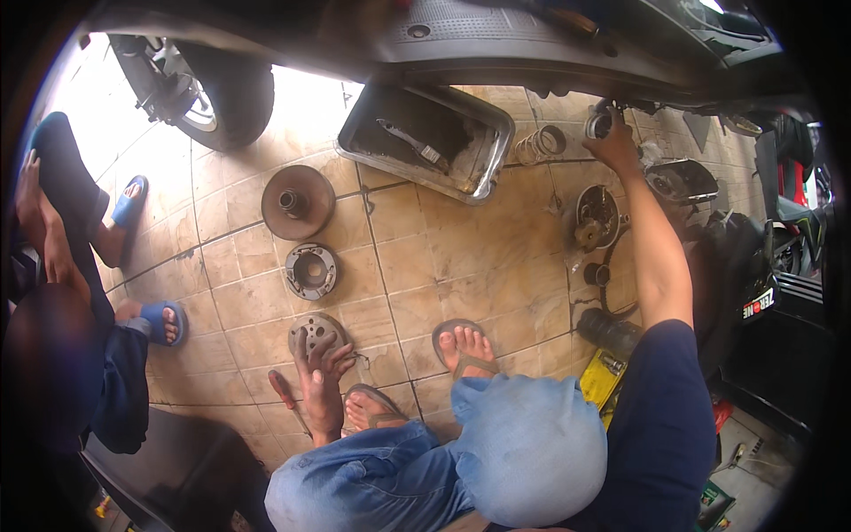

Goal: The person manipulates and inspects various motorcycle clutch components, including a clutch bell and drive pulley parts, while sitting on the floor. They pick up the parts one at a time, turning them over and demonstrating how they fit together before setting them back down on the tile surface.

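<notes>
My left hand (321,379) hovers low over the floor with its fingers spread, holding nothing. Just beyond its fingertips lies a round metal plate with holes (312,326), partly covered by them. Farther off in the same column are a ring-shaped clutch shoe assembly (312,271) and a brown pulley disc with a central hub (298,202). A red-handled screwdriver (284,390) lies left of that hand. My right arm reaches far forward, and my right hand (613,146) is closed round a small cup-shaped metal part (600,126) under the vehicle's edge. A coil spring (541,144) stands nearby.
A metal tray (503,146) holds a paintbrush (412,144). A round housing (597,217), a black belt (628,312) and a dark open casing (683,182) lie right. The scooter body (532,44) overhangs the far side. Another person (53,239) sits left.
</notes>
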Available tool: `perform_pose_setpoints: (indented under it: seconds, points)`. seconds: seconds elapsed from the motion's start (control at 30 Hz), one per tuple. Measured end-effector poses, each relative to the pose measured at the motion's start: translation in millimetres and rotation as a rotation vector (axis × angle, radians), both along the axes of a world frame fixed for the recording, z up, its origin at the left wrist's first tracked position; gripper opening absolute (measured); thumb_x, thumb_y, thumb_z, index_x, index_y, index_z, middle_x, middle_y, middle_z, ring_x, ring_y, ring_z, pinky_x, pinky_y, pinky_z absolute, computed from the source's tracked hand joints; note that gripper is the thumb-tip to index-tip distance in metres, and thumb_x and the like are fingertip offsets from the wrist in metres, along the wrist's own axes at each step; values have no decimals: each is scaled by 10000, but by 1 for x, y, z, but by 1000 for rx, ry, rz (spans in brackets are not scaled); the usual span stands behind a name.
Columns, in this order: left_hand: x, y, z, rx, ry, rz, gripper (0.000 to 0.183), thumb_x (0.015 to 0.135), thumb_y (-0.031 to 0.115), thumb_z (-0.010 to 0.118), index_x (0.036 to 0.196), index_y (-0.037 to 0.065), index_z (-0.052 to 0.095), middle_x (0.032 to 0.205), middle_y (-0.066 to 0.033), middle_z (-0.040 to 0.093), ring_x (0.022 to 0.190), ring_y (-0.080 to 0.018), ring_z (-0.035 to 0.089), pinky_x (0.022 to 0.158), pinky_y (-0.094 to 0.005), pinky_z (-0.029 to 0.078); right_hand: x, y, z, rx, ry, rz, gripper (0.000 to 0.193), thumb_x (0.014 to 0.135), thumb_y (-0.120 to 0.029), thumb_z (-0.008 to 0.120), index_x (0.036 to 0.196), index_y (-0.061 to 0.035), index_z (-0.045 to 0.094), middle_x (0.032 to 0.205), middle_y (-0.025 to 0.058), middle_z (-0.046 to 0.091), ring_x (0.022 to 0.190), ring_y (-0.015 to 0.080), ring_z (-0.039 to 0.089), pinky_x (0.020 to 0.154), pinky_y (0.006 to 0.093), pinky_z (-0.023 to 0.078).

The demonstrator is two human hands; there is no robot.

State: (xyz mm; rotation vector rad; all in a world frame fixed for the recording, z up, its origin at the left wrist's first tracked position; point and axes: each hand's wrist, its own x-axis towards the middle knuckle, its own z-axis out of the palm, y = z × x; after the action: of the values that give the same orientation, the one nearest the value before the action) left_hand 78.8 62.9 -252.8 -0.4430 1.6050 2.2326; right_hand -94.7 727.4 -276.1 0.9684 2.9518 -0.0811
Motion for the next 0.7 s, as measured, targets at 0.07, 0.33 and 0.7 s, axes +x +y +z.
perform_pose_setpoints:
  seconds: [0.07,0.33,0.7]
  points:
    - [0,0,-1,26,28,-6,984,923,544,662,1634,90,156,1443,-238,484,1245,-377,594,991,-430,507,9,-3,32,48,-3,24,1074,677,-428,821,1589,-182,309,1351,292,569,1290,433,574,1061,497,496]
    - [-4,15,-5,148,114,-87,939,940,503,652,1622,61,182,1413,-278,507,1223,-380,619,1012,-461,520,61,-126,127,-237,-83,454,1035,632,-303,855,1534,-71,403,1371,286,551,1275,406,578,1066,446,496]
    - [-37,-6,63,57,377,-243,1248,756,234,910,1662,158,55,1649,-212,221,1440,-373,434,1124,-496,452,37,-427,169,-1330,-156,1027,1148,625,-238,898,1586,-63,295,1457,189,478,1377,297,456,1159,405,362]
